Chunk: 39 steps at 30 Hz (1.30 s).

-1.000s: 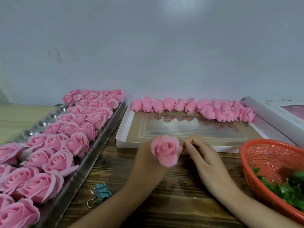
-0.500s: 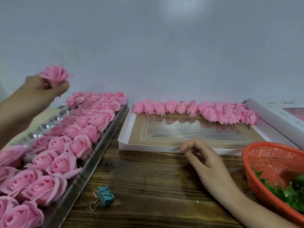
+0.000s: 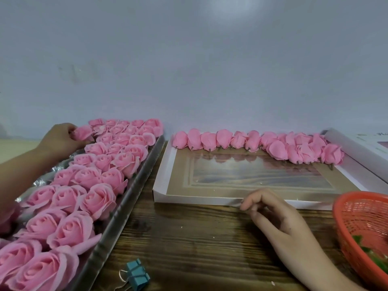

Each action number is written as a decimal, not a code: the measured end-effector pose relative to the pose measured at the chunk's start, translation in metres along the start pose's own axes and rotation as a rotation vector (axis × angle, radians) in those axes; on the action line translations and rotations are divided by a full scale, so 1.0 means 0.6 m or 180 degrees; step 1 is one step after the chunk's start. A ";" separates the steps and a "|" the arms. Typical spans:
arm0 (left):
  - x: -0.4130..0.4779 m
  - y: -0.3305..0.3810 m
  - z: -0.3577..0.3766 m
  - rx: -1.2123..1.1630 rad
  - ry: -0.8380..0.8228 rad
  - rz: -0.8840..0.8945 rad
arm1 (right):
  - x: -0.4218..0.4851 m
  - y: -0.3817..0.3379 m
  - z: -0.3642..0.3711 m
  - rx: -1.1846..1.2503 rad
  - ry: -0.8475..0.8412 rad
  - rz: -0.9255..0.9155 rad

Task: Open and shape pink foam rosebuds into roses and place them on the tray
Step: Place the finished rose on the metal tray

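Our left hand (image 3: 60, 137) pinches the rose (image 3: 84, 132) at the tray's (image 3: 126, 198) far edge; we should seat it snugly. Our right hand (image 3: 273, 215) rests loose and empty.

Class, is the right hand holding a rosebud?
No, the right hand lies on the table, holding nothing.

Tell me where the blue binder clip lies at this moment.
In the head view, the blue binder clip lies on the wooden table at the bottom, left of centre, just right of the metal tray.
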<state>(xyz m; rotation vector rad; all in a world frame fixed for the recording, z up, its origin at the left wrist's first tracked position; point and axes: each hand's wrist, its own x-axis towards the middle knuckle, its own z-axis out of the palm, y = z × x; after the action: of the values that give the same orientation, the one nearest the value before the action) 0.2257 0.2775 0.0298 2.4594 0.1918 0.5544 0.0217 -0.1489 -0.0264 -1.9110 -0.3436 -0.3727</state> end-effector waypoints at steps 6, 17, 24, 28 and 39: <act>0.028 0.005 -0.004 0.0302 -0.0280 0.0270 | 0.001 -0.001 0.001 -0.0050 -0.0032 0.0003; 0.015 0.014 -0.006 0.0967 -0.0178 0.0655 | 0.001 -0.005 0.001 -0.0041 -0.0090 0.0006; 0.028 0.025 -0.002 0.1192 -0.0574 0.0636 | 0.001 -0.003 0.000 -0.0133 -0.0109 -0.0029; 0.026 0.019 0.008 0.1233 -0.0527 0.0730 | 0.001 -0.004 0.000 -0.0162 -0.0116 -0.0040; 0.017 0.014 -0.009 0.0810 -0.0295 0.0567 | 0.000 -0.006 0.000 -0.0116 -0.0180 -0.0015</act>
<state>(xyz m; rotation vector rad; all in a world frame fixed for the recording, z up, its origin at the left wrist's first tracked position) 0.2324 0.2762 0.0423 2.7618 0.0049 0.5160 0.0203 -0.1476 -0.0236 -1.9595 -0.3810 -0.3305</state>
